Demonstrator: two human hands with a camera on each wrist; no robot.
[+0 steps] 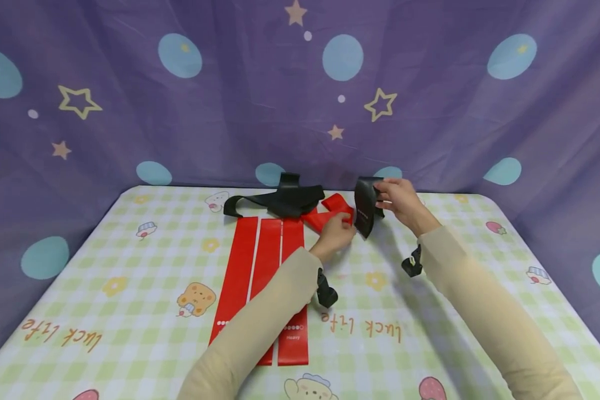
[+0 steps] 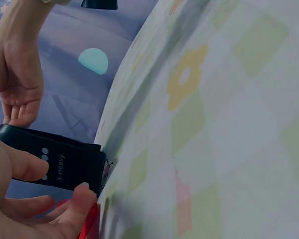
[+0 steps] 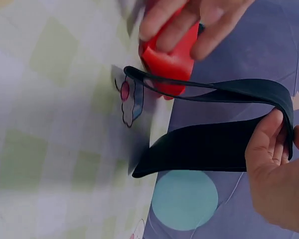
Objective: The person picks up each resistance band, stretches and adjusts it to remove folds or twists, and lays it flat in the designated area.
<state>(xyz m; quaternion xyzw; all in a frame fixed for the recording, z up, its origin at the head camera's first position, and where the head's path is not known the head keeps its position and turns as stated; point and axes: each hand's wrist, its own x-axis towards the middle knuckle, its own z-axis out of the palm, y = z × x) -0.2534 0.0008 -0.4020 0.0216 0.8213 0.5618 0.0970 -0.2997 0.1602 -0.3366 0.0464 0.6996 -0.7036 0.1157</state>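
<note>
We're seeing the black band hanging from the right hand near the table's back edge, arched over with both lengths dropping toward the cloth; we can't tell whether the lower ends are touching. Right hand is pinching the band at its top bend: fingers are sitting inside the fold, thumb is pressing from outside. The printed face, reading "X-Heavy" in the left wrist view, is facing the left hand. That hand is gripping nothing we can make out; its fingers are spreading loosely just beside the band and over the crumpled red band. Contact there we can't tell. The crumpled red band is lying between the black band and a black bundle, which is resting at the back, left of both hands. Below the bundle, three red strips are lying flat side by side, the left sleeve partly covering them; the rightmost is showing "Heavy". All this is sitting on a checked tablecloth, with a purple curtain hanging behind.
</note>
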